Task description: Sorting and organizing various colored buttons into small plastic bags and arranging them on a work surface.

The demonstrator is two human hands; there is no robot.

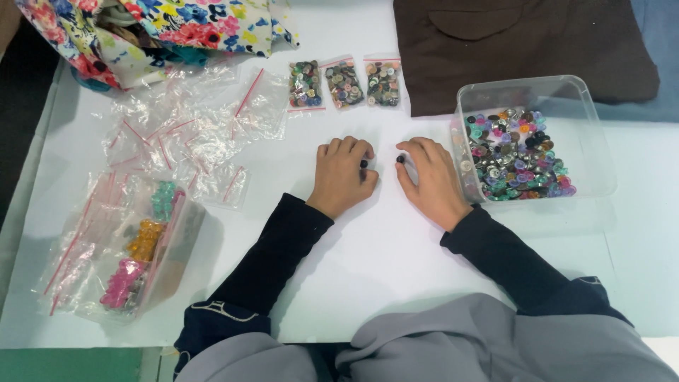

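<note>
On the white bench (396, 269), between the button tub (594, 141) and the bags, left hand (341, 177) and right hand (431, 182) each pinch a tiny dark button (364, 163) in curled fingers (410, 150) — hard, light, slippery, so I'd grip the rim.

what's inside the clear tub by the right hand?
The clear tub holds a heap of mixed coloured buttons, piled toward the side near the right hand. Its far end is bare. Buttons lower in the heap are covered by those on top.
</note>
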